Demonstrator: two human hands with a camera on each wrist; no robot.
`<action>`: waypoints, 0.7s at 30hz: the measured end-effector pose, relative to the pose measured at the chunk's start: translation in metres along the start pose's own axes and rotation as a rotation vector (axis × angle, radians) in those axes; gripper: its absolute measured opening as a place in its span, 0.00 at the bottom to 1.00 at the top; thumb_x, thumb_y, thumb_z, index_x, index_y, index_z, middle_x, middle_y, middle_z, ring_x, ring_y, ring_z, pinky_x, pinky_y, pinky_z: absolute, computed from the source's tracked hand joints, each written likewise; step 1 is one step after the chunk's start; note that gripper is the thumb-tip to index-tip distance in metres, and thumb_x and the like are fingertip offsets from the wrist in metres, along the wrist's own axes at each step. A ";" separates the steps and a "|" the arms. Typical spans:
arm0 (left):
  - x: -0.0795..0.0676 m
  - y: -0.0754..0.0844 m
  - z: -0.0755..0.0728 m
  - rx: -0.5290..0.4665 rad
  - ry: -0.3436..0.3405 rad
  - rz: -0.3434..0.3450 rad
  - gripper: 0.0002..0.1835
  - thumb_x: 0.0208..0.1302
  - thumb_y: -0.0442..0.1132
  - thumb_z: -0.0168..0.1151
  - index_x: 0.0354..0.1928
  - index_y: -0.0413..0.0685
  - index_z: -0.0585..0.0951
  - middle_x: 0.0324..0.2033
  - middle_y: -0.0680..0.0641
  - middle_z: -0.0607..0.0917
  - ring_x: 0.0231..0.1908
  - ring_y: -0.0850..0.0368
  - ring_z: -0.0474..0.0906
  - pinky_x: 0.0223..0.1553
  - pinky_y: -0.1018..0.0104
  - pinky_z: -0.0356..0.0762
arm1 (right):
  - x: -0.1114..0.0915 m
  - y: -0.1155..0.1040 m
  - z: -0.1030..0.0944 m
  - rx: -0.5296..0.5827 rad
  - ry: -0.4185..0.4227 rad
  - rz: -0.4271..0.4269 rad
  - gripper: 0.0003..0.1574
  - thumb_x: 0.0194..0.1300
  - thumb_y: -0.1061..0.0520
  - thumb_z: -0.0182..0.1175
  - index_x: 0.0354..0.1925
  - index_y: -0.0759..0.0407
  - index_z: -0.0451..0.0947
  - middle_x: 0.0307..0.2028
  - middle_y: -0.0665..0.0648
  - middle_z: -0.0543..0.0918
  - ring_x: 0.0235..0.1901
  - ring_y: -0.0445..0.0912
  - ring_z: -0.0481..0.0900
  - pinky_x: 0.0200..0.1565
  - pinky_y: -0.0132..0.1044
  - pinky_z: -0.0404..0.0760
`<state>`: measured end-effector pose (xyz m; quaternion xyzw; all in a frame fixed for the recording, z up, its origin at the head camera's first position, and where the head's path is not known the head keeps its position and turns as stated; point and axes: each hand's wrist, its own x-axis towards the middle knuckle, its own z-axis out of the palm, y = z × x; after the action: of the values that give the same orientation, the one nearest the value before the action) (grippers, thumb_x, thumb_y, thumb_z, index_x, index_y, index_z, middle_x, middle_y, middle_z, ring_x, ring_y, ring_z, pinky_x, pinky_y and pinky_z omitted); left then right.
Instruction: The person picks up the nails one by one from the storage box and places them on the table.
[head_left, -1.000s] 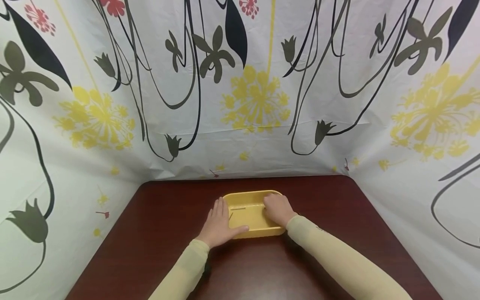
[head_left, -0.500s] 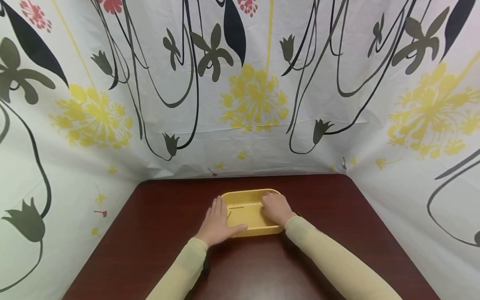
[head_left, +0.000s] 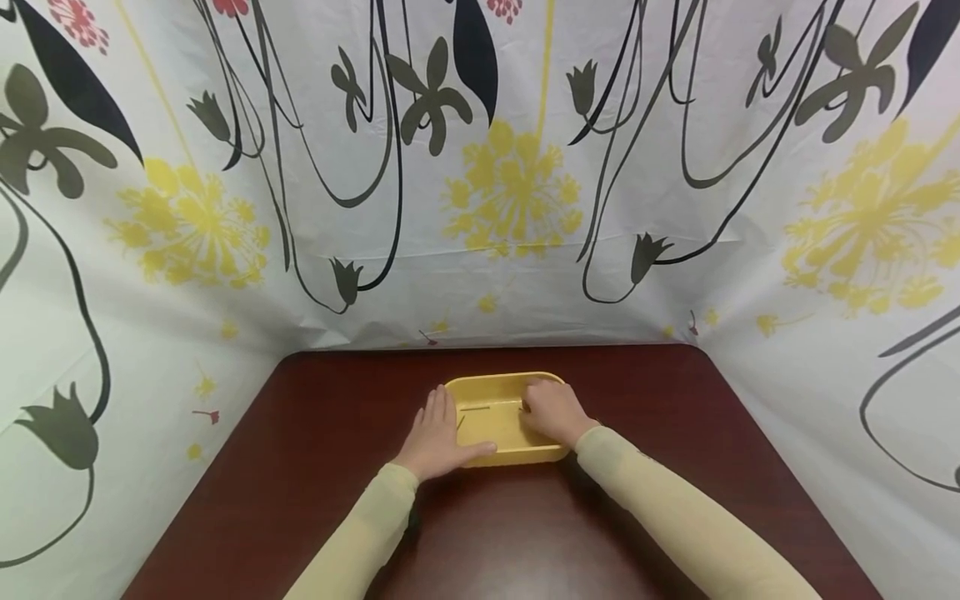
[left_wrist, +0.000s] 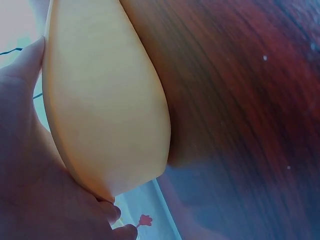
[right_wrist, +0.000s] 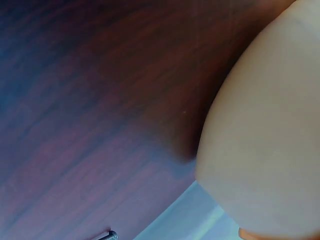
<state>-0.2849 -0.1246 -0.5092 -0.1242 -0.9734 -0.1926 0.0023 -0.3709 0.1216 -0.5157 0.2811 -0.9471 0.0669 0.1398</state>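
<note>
A shallow yellow tray (head_left: 506, 456) stands on the dark table. Two thin, dark nails (head_left: 475, 408) lie at the left of its floor. My left hand (head_left: 435, 446) rests on the tray's left end, fingers straight along the side and thumb along the front rim. In the left wrist view that thumb touches the rim beside the tray's outer wall (left_wrist: 107, 100). My right hand (head_left: 555, 410) reaches inside over the right end, fingers curled downward. A small dark tip shows at its fingertips, seemingly a nail pinched there; the rest is hidden by the hand.
The reddish-brown table (head_left: 360, 400) extends around the tray. A white curtain (head_left: 420, 308) with flower prints hangs behind and at both sides. In the right wrist view a small metal nail head (right_wrist: 112, 234) shows at the bottom, outside the tray.
The left hand and tray keep their places. The right hand stays at the tray's right end, its fingertips shifting slightly, and a dark tip now shows beside them. The head view tilts slightly.
</note>
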 end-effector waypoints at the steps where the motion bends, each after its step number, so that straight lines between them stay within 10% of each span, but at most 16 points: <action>1: 0.000 0.000 0.000 0.001 -0.001 0.000 0.74 0.48 0.88 0.48 0.78 0.34 0.42 0.78 0.34 0.40 0.77 0.41 0.35 0.73 0.45 0.45 | 0.000 0.000 -0.001 0.004 0.007 -0.007 0.22 0.57 0.55 0.69 0.13 0.47 0.70 0.24 0.48 0.70 0.20 0.42 0.67 0.20 0.42 0.69; 21: 0.001 0.000 -0.001 0.027 0.009 0.023 0.72 0.50 0.87 0.48 0.79 0.35 0.44 0.78 0.34 0.41 0.77 0.39 0.38 0.73 0.45 0.46 | -0.003 -0.001 -0.015 -0.032 0.101 -0.149 0.10 0.54 0.59 0.64 0.19 0.48 0.79 0.46 0.54 0.81 0.48 0.51 0.77 0.50 0.52 0.78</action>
<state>-0.2862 -0.1244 -0.5078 -0.1344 -0.9744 -0.1802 0.0108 -0.3645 0.1256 -0.5025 0.3446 -0.9163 0.0551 0.1964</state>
